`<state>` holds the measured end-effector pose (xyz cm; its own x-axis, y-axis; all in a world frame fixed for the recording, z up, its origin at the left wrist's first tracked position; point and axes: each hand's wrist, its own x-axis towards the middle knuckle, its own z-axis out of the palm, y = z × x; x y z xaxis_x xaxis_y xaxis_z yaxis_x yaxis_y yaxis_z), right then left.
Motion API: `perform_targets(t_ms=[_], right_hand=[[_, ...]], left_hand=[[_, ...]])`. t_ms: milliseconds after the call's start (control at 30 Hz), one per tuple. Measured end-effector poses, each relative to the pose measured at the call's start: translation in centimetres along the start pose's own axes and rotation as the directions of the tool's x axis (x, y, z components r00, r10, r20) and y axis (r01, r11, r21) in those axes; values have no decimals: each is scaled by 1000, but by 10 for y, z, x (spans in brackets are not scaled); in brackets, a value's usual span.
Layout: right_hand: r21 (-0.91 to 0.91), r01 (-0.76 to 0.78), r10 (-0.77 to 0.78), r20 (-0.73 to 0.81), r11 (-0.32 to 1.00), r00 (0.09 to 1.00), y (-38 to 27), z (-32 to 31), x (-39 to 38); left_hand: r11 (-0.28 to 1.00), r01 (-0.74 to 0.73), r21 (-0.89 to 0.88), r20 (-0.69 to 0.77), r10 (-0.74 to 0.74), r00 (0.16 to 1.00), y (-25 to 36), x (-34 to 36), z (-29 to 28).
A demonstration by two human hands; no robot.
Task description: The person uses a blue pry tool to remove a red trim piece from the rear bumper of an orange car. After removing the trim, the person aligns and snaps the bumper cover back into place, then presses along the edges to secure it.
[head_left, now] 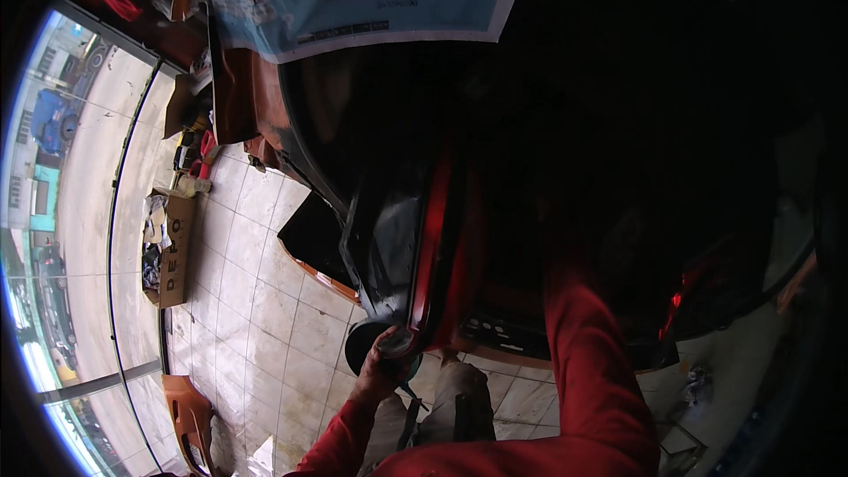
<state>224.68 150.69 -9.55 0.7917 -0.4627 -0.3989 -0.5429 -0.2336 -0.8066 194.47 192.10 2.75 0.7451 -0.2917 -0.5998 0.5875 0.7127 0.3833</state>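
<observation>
My left hand [380, 369] grips the near end of a long red tail light [430, 252] at the corner of a dark car body. Its fingers curl round a clear, rounded part of the lens [397, 342]. My right arm in a red sleeve [590, 344] reaches forward into the dark opening at the car's rear. The right hand is lost in the shadow there, so its fingers do not show. Beside the lamp lies a glossy black body panel [382, 243].
A dark green round thing [360, 346] stands under my left hand. On the tiled floor [265, 300] are a cardboard box [177, 252] and an orange-brown panel [187, 420]. A blue printed sheet [380, 0] hangs ahead. Large windows [88, 212] line the left.
</observation>
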Motion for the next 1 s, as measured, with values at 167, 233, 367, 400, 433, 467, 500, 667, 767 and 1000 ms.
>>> perform_targets(t_ms=[167, 233, 367, 400, 433, 467, 500, 667, 767, 1000], right_hand=[[79, 638, -641, 156, 766, 751, -143, 14, -17], [249, 684, -721, 360, 686, 592, -255, 11, -89], [-79, 889, -716, 563, 451, 413, -306, 33, -117], [-148, 897, -693, 586, 418, 419, -309, 38, -114], [-212, 900, -670, 608, 380, 426, -314, 42, -113], [-202, 894, -622, 656, 401, 427, -319, 43, -113], [-226, 882, -591, 671, 413, 448, -323, 44, -116], [-306, 874, -545, 690, 377, 477, -332, 43, -130], [-304, 883, -595, 654, 357, 466, -325, 46, -119], [-319, 832, -626, 550, 454, 553, -318, 68, -103]], left_hand=[[1000, 3, -18, -70, -4, 998, -1, 0, 5], [1000, -2, -15, -85, 0, 996, -4, -3, -4], [984, -49, 170, -79, 63, 995, -5, 1, 1], [990, -57, 126, -62, 65, 996, -4, 3, 4], [995, -64, 80, -48, 68, 997, -2, 4, 8], [997, -70, 30, -38, 72, 997, -3, 2, 11], [997, -67, 43, -18, 68, 998, -4, 3, 8], [993, -83, 87, 31, 80, 996, -8, 5, -7], [993, -99, 71, 2, 99, 995, -6, 4, 5], [993, -117, 27, -7, 117, 993, 0, 0, 14]])
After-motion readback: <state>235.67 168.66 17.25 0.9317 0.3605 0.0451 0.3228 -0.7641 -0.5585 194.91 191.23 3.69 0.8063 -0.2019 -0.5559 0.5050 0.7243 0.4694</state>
